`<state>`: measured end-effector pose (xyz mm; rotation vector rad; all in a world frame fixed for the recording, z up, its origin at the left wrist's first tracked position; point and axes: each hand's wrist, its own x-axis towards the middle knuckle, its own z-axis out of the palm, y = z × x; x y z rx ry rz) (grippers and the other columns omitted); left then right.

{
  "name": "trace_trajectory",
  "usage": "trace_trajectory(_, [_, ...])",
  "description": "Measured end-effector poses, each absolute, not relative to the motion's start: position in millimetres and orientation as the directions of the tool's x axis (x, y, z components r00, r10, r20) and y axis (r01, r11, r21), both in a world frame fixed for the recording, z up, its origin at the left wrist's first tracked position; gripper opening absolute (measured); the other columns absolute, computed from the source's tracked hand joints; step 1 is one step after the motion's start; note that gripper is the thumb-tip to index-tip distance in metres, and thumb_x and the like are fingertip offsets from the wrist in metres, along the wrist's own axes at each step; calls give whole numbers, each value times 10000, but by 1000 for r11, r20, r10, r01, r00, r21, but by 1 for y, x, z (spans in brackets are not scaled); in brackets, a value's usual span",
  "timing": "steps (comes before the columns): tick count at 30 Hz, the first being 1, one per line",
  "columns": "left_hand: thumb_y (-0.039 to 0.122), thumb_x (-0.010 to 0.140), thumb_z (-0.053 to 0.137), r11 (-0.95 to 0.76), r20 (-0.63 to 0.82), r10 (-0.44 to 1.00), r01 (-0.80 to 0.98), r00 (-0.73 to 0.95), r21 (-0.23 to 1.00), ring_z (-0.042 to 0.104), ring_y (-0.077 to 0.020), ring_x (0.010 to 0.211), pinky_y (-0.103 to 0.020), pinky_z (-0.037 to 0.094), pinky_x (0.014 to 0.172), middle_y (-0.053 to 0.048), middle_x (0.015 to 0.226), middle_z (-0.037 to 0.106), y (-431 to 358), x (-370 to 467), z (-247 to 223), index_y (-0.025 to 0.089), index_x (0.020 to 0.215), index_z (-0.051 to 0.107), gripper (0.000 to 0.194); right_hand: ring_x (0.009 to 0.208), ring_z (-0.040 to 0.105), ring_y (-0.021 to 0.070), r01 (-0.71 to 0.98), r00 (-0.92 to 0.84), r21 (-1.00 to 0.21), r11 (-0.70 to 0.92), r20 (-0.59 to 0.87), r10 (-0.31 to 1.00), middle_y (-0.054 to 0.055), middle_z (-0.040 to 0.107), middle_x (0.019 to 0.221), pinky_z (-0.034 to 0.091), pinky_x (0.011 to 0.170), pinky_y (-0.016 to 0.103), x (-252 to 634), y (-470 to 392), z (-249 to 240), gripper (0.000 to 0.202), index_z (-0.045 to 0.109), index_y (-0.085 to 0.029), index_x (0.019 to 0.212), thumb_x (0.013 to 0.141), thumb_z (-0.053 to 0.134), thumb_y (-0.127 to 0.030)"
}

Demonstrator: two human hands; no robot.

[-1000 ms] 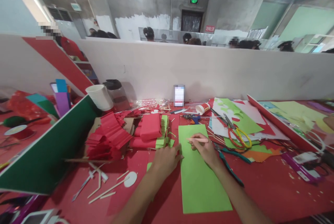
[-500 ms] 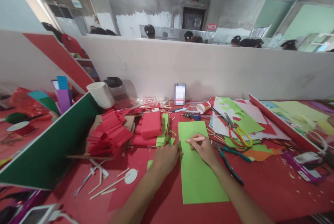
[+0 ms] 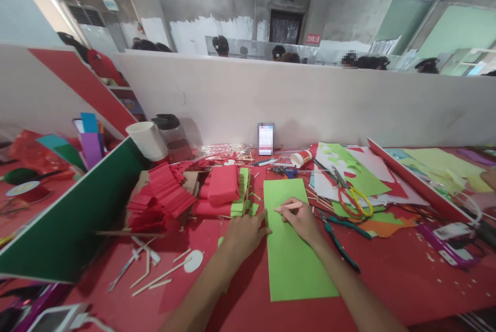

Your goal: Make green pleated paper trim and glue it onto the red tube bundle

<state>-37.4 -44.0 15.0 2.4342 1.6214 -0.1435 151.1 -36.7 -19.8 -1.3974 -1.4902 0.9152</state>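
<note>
Because the left hand (image 3: 244, 234), fingers loosely spread, seems to bear only on the left edge of the green sheet (image 3: 296, 270) on the red table (image 3: 240, 306), the sheet could skew under the pencil (image 3: 290, 207) pinched in the right hand (image 3: 305, 223).

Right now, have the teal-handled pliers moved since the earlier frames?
No. The pliers lie in the same spot relative to the red divider; only the view shifted.

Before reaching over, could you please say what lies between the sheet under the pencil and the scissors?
Thin wooden sticks, white paper and the plier tips, in the head view.
</note>
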Motion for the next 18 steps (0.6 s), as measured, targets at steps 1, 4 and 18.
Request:
trace_trajectory(1, [488,883,503,-368,-201,900,921,387,125,681,-330,897,-401,498,737,-129,934,712,-44,-37,15,306,1352,431,508,596,648,171,354,16,-930,97,110,994,56,707,737,464,515,230,151,-37,-20,229,699,-166,731,802,602,-360])
trace_trajectory(4, [489,882,505,-365,-192,903,922,384,128,682,-330,887,-397,497,728,-122,919,714,-44,-38,15,308,1347,437,504,589,640,178,359,30,-928,96,115,993,40,683,628,459,511,228,151,-38,-20,193,664,-170,681,785,609,-323])
trace_trajectory(18, [496,883,500,-373,-179,904,921,388,116,682,-343,878,-409,502,721,-129,920,715,-44,-38,14,298,1345,441,506,653,664,180,276,4,-951,136,143,990,60,725,804,506,582,253,154,-48,-16,222,694,-167,837,837,566,-349])
